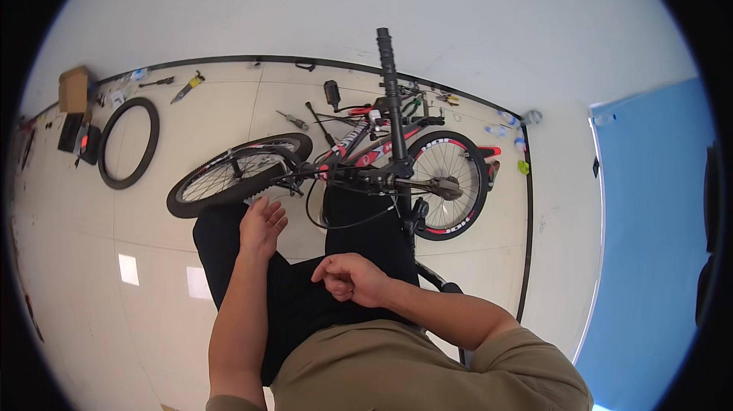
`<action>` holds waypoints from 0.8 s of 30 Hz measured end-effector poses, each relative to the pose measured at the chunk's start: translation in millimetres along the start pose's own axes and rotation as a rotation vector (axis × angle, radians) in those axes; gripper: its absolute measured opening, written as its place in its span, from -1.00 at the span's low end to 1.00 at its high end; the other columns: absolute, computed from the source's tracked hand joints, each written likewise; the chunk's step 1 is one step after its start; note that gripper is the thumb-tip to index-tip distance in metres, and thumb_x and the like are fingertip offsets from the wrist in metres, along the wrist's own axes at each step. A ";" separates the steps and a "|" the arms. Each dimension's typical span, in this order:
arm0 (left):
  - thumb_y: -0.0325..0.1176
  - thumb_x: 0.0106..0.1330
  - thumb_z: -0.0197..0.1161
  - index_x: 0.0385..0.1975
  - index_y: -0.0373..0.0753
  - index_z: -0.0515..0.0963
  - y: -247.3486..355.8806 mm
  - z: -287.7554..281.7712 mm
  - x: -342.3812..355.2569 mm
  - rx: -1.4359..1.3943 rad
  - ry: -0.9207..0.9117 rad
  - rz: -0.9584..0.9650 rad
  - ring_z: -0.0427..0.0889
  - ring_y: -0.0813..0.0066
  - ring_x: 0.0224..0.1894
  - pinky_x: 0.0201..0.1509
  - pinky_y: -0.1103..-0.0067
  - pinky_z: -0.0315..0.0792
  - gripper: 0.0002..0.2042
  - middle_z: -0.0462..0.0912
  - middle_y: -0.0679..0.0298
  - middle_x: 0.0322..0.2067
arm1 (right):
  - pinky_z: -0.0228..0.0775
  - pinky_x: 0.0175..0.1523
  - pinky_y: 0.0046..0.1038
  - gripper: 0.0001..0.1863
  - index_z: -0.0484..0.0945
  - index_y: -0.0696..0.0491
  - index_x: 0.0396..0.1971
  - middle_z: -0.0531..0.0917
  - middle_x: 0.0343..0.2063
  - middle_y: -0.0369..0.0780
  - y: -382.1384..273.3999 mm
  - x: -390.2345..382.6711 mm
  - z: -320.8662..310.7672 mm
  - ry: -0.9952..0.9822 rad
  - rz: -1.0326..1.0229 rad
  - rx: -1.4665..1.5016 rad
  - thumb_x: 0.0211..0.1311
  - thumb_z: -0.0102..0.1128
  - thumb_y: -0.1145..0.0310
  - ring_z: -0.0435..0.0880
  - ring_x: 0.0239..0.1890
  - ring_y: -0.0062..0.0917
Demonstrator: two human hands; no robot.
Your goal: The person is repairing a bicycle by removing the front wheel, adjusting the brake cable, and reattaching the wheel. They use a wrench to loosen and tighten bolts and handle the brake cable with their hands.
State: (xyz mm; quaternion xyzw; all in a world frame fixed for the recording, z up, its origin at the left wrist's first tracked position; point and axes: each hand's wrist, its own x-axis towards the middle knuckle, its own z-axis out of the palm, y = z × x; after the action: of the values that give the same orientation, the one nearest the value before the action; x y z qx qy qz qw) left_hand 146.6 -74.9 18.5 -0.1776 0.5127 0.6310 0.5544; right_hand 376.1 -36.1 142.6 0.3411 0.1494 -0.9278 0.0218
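A bicycle with a black, red and grey frame (pixel 359 153) is in front of me, close to my knees. One wheel (pixel 237 170) tilts at its left. The other wheel (pixel 449 186), with red and white rim markings, is at its right. A black handlebar (pixel 390 90) sticks up in the middle, and a black cable (pixel 343 225) loops below it. My left hand (pixel 262 228) hovers by my knee just below the left wheel, its fingers slightly bent and apart, nothing visible in them. Over my lap, my right hand (pixel 353 280) is loosely curled, with nothing seen in it.
A loose black tyre (pixel 151 144) lies on the tiled floor at the left, beside an open cardboard box (pixel 74 90). A yellow-and-grey tool (pixel 188 87) and several other tools lie along the wall. Plastic bottles (pixel 510 125) are at the right, near a blue panel (pixel 649 243).
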 end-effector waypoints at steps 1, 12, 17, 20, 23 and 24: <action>-0.19 0.40 0.23 0.21 -0.25 0.31 1.7 -1.1 -1.6 0.004 0.007 0.004 0.47 0.15 0.10 0.19 0.24 0.40 -0.53 0.49 0.03 0.09 | 0.03 -0.54 -0.59 -0.81 0.58 0.23 -0.27 0.39 -0.66 -0.39 -1.9 -4.6 2.6 0.045 -0.042 -0.095 0.29 0.05 0.44 0.23 -0.65 -0.73; -0.16 0.33 0.33 0.16 -0.26 0.37 15.0 -10.8 19.9 -0.099 0.066 -0.004 0.47 0.19 0.05 0.17 0.28 0.41 -0.50 0.46 0.10 0.08 | 0.26 -0.45 -0.69 -0.86 0.61 0.11 -0.18 0.54 -0.57 -0.45 -68.8 -71.7 -62.3 0.910 -1.085 -0.834 0.28 0.27 0.52 0.42 -0.53 -0.85; -0.15 0.34 0.31 0.08 -0.22 0.42 13.1 2.1 33.8 -0.168 0.085 0.037 0.46 0.19 0.03 0.19 0.22 0.38 -0.58 0.46 0.12 -0.01 | 0.44 -0.13 -0.53 -0.63 0.58 0.16 -0.01 0.60 -0.35 -0.29 -116.2 -74.3 -89.3 0.932 -0.903 -1.101 0.16 0.38 0.45 0.55 -0.31 -0.60; -0.14 0.35 0.30 0.05 -0.22 0.43 10.2 -1.2 46.2 -0.239 0.096 0.050 0.46 0.20 0.03 0.19 0.20 0.38 -0.60 0.47 0.15 -0.06 | 0.41 -0.14 -0.48 -0.46 0.57 0.17 0.03 0.55 -0.38 -0.27 -133.5 -63.8 -76.8 0.893 -0.681 -1.310 0.04 0.48 0.27 0.52 -0.28 -0.55; -0.12 0.36 0.29 0.07 -0.22 0.43 9.6 1.6 46.0 -0.258 0.121 0.083 0.46 0.20 0.06 0.20 0.20 0.38 -0.59 0.48 0.15 -0.04 | 0.40 -0.19 -0.45 -0.53 0.60 0.18 -0.11 0.58 -0.41 -0.26 -151.5 -46.4 -59.0 0.873 -0.400 -1.456 0.00 0.46 0.24 0.52 -0.33 -0.54; -0.11 0.37 0.29 0.08 -0.22 0.43 9.6 3.6 44.8 -0.264 0.123 0.100 0.46 0.19 0.07 0.20 0.20 0.38 -0.58 0.48 0.14 -0.04 | 0.43 -0.19 -0.43 -0.56 0.60 0.18 -0.19 0.64 -0.41 -0.24 -152.7 -40.0 -62.7 0.840 -0.419 -1.405 -0.03 0.46 0.22 0.57 -0.34 -0.52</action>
State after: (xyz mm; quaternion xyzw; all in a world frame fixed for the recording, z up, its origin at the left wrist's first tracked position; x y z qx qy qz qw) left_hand 125.0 -47.3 -11.2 -0.2614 0.4665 0.7078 0.4615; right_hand 424.3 125.5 163.0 0.5302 0.7474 -0.4003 -0.0013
